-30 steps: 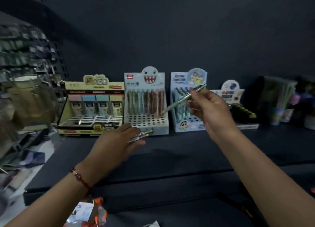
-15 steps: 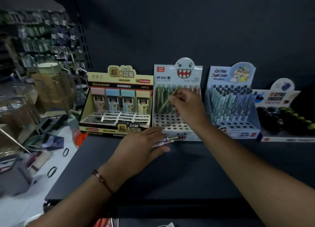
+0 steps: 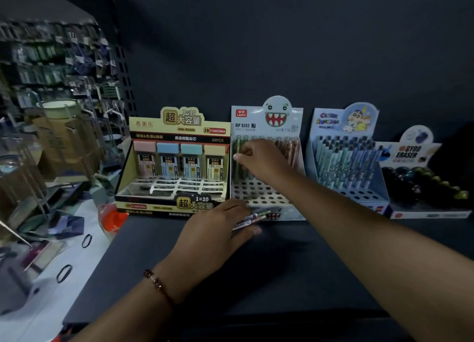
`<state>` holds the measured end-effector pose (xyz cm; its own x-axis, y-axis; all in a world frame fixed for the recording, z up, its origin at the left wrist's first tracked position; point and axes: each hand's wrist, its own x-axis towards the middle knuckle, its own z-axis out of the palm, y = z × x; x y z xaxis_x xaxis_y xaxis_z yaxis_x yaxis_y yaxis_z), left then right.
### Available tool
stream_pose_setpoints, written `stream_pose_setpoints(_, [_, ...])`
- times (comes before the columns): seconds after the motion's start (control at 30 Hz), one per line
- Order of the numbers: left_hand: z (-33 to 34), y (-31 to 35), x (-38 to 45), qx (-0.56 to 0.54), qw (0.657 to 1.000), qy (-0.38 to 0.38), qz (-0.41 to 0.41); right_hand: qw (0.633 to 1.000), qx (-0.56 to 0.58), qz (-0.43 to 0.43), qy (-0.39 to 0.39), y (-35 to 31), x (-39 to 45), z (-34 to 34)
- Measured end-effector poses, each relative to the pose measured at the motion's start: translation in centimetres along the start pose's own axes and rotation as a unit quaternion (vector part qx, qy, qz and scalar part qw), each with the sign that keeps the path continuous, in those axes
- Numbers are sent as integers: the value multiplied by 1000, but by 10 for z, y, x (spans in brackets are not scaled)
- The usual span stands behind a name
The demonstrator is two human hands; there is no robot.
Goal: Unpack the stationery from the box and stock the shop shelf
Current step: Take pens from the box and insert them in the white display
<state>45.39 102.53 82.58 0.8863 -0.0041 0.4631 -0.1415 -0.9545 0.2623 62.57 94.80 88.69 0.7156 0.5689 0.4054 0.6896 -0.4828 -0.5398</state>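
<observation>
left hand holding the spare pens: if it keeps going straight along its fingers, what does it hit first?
Probably the low front wall of the monster-face display box: the left hand points up-right at it, the pens leading. Depth is unclear.

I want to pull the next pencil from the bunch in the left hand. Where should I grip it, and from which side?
Pinch the free ends of the pencils that stick out to the right, past the left hand, coming from the right with the right hand. Those ends lie bare near the monster display box; the rest of each barrel is hidden under the curled fingers.
</observation>
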Motion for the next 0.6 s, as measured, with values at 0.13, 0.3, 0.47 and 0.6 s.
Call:
stream_pose_setpoints(0.13, [0,0,-1,-4,1000,10,-2,999,29,28,-21,-6,-11,-7])
stream_pose_setpoints(0.3, [1,-1,-3,-21,999,47,-1,965,237,111,-35,-4,-83,-35])
stream_pose_setpoints(0.47, [3,6,-4,-34,996,-3,88,893,403,182,-85,-3,-164,-42])
stream_pose_setpoints(0.6, [4,13,-7,-69,991,-2,112,848,491,189,-58,2,-184,-40])
